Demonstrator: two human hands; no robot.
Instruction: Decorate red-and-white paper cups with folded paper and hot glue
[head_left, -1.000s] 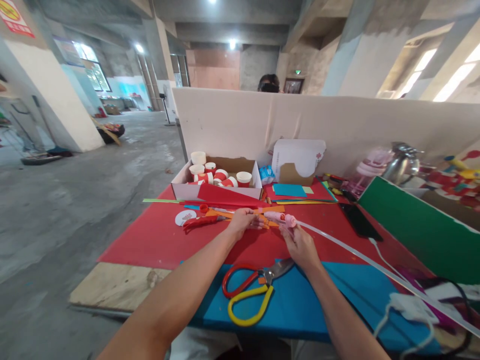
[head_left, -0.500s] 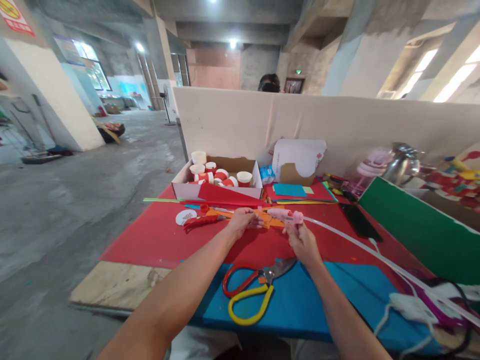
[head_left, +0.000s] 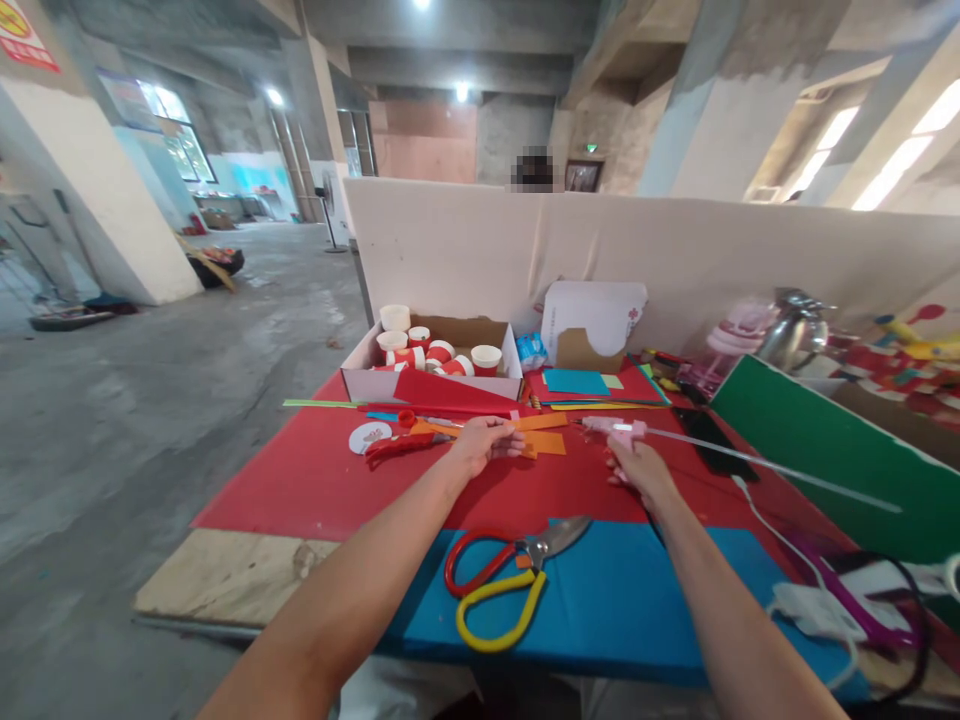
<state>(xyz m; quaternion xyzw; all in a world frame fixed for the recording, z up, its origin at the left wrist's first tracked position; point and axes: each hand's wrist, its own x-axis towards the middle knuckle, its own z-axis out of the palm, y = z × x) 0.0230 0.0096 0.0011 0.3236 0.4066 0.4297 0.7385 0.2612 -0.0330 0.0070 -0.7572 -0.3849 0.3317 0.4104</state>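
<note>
My left hand (head_left: 486, 445) pinches an orange paper strip (head_left: 541, 421) over the middle of the red table covering. Just below that strip, a wider orange piece of paper (head_left: 547, 443) shows beside the fingers. My right hand (head_left: 637, 470) is wrapped round a pink glue gun (head_left: 619, 428), its nozzle aimed left at the paper but apart from it. A long clear glue stick (head_left: 780, 468) sticks out of the gun's back. In front of both hands lie large scissors (head_left: 536, 553) with one red and one yellow handle. Red-handled pliers or snips (head_left: 405, 445) lie left of my left hand.
A box of paper cups (head_left: 356, 383) stands at the back left. Behind it runs a white partition (head_left: 450, 245). A dark phone (head_left: 712, 445), a green board (head_left: 832, 460) and a purple object with cables (head_left: 877, 620) occupy the right side.
My right hand has drawn the glue gun to the right, away from the orange paper. More of the paper now shows. My left hand stays nearly where it was.
</note>
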